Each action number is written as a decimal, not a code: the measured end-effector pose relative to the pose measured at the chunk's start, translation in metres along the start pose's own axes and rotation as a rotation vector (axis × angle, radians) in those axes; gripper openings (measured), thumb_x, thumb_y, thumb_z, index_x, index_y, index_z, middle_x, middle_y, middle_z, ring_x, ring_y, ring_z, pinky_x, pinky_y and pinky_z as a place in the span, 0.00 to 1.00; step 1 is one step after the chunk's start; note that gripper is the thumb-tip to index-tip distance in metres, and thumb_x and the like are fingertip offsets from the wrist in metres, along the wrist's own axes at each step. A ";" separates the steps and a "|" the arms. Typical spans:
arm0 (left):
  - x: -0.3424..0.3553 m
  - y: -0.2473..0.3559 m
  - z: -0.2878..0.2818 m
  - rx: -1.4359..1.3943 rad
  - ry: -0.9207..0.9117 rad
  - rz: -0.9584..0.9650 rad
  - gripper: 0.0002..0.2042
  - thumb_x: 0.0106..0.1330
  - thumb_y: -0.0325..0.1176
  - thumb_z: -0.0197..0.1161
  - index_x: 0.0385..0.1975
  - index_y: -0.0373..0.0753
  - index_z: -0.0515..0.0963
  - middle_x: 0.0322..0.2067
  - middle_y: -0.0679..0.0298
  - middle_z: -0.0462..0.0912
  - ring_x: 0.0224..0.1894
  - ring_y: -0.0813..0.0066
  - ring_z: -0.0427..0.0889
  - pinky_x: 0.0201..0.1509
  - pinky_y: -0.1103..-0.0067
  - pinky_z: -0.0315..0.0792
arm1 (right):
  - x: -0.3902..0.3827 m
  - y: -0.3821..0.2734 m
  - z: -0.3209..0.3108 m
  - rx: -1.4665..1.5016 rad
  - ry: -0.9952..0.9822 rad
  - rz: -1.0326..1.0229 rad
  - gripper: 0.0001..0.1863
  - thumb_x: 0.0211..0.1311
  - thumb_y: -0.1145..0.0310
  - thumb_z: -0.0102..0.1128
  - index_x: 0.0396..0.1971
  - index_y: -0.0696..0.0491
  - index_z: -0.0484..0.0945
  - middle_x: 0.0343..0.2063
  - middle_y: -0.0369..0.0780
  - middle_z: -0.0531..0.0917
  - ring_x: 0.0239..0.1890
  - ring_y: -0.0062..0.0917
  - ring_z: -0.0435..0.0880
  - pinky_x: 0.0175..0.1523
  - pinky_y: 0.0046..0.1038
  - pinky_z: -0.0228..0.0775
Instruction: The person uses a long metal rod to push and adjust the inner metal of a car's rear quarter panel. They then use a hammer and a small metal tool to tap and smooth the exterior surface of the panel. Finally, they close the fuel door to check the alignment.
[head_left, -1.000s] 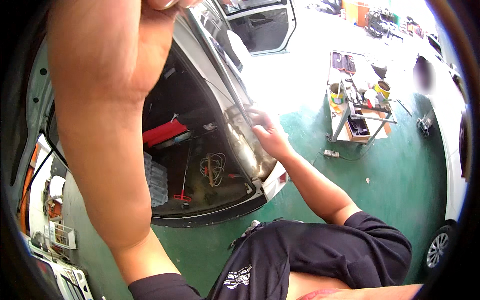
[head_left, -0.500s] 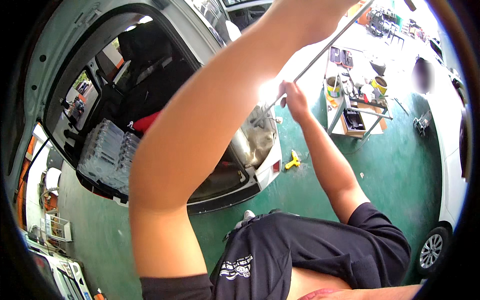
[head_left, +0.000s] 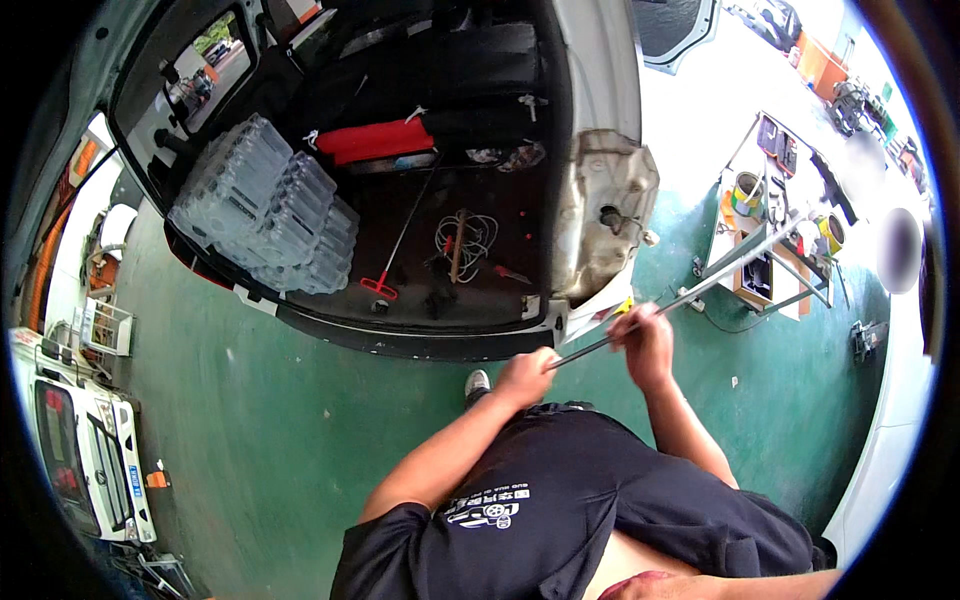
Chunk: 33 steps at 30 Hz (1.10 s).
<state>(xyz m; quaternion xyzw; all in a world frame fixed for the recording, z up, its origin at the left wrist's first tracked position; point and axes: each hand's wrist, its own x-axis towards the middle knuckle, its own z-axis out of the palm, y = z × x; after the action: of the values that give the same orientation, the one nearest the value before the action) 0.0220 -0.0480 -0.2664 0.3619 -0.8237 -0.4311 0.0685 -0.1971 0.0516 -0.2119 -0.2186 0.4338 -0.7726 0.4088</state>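
Head view: a thin metal rod point(head_left: 690, 295) crosses the picture between four and two o'clock of its centre, slanting up and away from the person. The left hand point(head_left: 527, 378), at five o'clock, is clenched around the rod's near end. The right hand point(head_left: 648, 343), between three and four o'clock, has its fingers curled about the rod farther along; they are blurred, so how firm its grip is I cannot tell. The rod's far end overlaps the bench point(head_left: 720, 238), between two and three o'clock, and whether the two touch cannot be told. On the bench are two yellow tins point(head_left: 745, 195) and an open tool case point(head_left: 777, 145).

From nine round to two o'clock is the open back of a car point(head_left: 400, 343). In it, clear plastic bottles point(head_left: 265, 210) are heaped at ten o'clock, a red bag point(head_left: 370, 142) lies at eleven, a loose coil of pale cable point(head_left: 470, 240) at twelve, and a red T-shaped handle point(head_left: 380, 288) at nine.
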 end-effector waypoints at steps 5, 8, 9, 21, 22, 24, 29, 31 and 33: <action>-0.033 -0.183 -0.063 0.249 0.316 -0.049 0.16 0.74 0.45 0.60 0.31 0.38 0.79 0.30 0.48 0.84 0.36 0.41 0.82 0.39 0.53 0.76 | -0.001 0.032 0.057 -0.515 -0.346 -0.085 0.16 0.72 0.69 0.54 0.54 0.60 0.80 0.51 0.44 0.85 0.51 0.29 0.84 0.54 0.30 0.77; -0.074 -0.282 -0.086 0.160 0.336 -0.239 0.23 0.70 0.49 0.66 0.24 0.34 0.74 0.23 0.47 0.79 0.29 0.41 0.79 0.32 0.54 0.69 | 0.002 0.074 0.116 -0.491 -0.442 0.464 0.12 0.73 0.69 0.58 0.50 0.58 0.83 0.45 0.42 0.88 0.49 0.29 0.85 0.56 0.30 0.77; -0.089 -0.311 -0.094 0.104 0.280 -0.329 0.24 0.70 0.50 0.67 0.22 0.34 0.72 0.21 0.47 0.77 0.26 0.42 0.77 0.30 0.55 0.67 | 0.009 0.094 0.137 -0.764 -0.616 0.432 0.14 0.75 0.64 0.58 0.50 0.57 0.83 0.44 0.42 0.88 0.47 0.27 0.85 0.54 0.30 0.77; -0.098 -0.466 -0.212 0.107 0.326 -0.573 0.17 0.62 0.46 0.68 0.23 0.37 0.81 0.22 0.52 0.82 0.26 0.47 0.82 0.30 0.59 0.73 | 0.185 0.343 0.278 -0.443 -0.213 0.841 0.18 0.72 0.55 0.63 0.51 0.53 0.80 0.39 0.37 0.87 0.38 0.26 0.87 0.44 0.32 0.84; -0.071 -0.473 -0.221 0.166 0.327 -0.587 0.17 0.63 0.47 0.66 0.24 0.38 0.82 0.23 0.51 0.83 0.27 0.46 0.84 0.31 0.58 0.75 | 0.206 0.357 0.271 -0.534 -0.158 0.865 0.19 0.71 0.54 0.64 0.51 0.53 0.80 0.40 0.37 0.87 0.40 0.25 0.87 0.45 0.32 0.83; -0.010 -0.493 -0.244 0.308 0.378 -0.510 0.15 0.63 0.46 0.64 0.26 0.39 0.83 0.25 0.52 0.85 0.29 0.46 0.86 0.34 0.56 0.78 | 0.239 0.387 0.251 -0.577 -0.149 0.813 0.20 0.70 0.53 0.65 0.50 0.53 0.80 0.43 0.36 0.86 0.44 0.24 0.87 0.47 0.34 0.82; 0.097 -0.554 -0.311 0.513 0.401 -0.490 0.13 0.62 0.45 0.65 0.25 0.42 0.82 0.24 0.55 0.86 0.29 0.46 0.85 0.35 0.53 0.75 | 0.287 0.446 0.190 -1.280 -0.079 0.515 0.27 0.62 0.48 0.71 0.52 0.52 0.80 0.37 0.41 0.88 0.38 0.30 0.89 0.40 0.34 0.83; 0.114 -0.575 -0.326 0.596 0.345 -0.527 0.14 0.61 0.47 0.67 0.25 0.43 0.82 0.26 0.57 0.86 0.33 0.47 0.85 0.40 0.53 0.75 | 0.305 0.462 0.179 -1.412 -0.075 0.491 0.26 0.61 0.49 0.71 0.53 0.49 0.80 0.38 0.43 0.88 0.39 0.35 0.88 0.42 0.35 0.82; 0.139 -0.597 -0.334 0.602 0.375 -0.424 0.15 0.61 0.50 0.68 0.29 0.44 0.83 0.31 0.58 0.87 0.39 0.50 0.85 0.46 0.52 0.73 | 0.326 0.480 0.182 -1.343 -0.014 0.659 0.23 0.62 0.53 0.70 0.53 0.47 0.81 0.43 0.46 0.86 0.43 0.41 0.87 0.47 0.35 0.81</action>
<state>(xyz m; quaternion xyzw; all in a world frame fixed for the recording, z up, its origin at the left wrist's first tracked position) 0.3834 -0.5782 -0.5410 0.5997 -0.7935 -0.1018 0.0183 -0.0453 -0.4447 -0.5290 -0.2846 0.8526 -0.1776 0.4006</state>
